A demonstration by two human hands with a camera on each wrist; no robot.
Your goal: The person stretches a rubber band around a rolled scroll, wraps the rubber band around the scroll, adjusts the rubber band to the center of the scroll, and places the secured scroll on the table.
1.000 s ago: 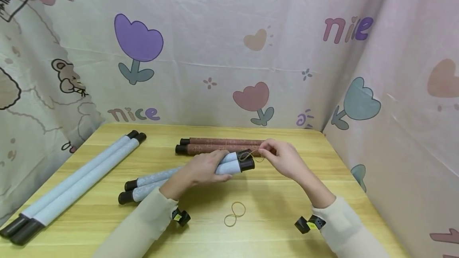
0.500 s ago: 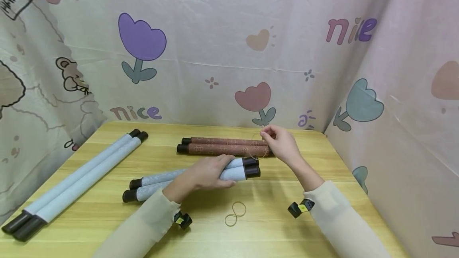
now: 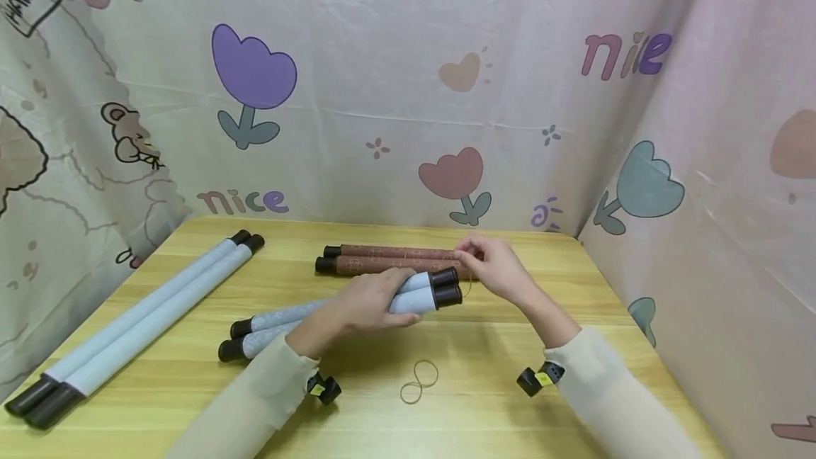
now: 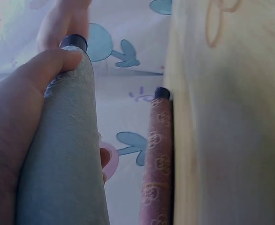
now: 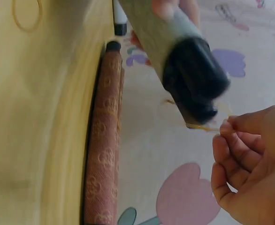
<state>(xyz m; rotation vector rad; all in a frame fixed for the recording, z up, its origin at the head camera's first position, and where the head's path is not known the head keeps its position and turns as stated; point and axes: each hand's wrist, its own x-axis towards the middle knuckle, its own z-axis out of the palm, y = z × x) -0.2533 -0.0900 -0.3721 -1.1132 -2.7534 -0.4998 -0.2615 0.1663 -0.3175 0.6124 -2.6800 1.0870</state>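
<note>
My left hand grips a pair of pale blue scrolls with black end knobs, lying side by side. Their right end is tilted up off the table. Beside those right knobs, my right hand pinches a thin yellow rubber band between thumb and fingertips. In the right wrist view the band meets the edge of one black knob; whether it passes around it I cannot tell. A second rubber band, twisted into a figure eight, lies on the table in front of the hands.
Behind the hands lies a pair of reddish-brown patterned scrolls, with a band around them in the right wrist view. Another pale blue pair lies diagonally at the left of the wooden table. A printed curtain encloses the back and sides.
The right hand first lifted the rubber band up and away from the knobs, then lowered it back beside them. The scrolls' right end dipped, then rose slightly in the left hand.
</note>
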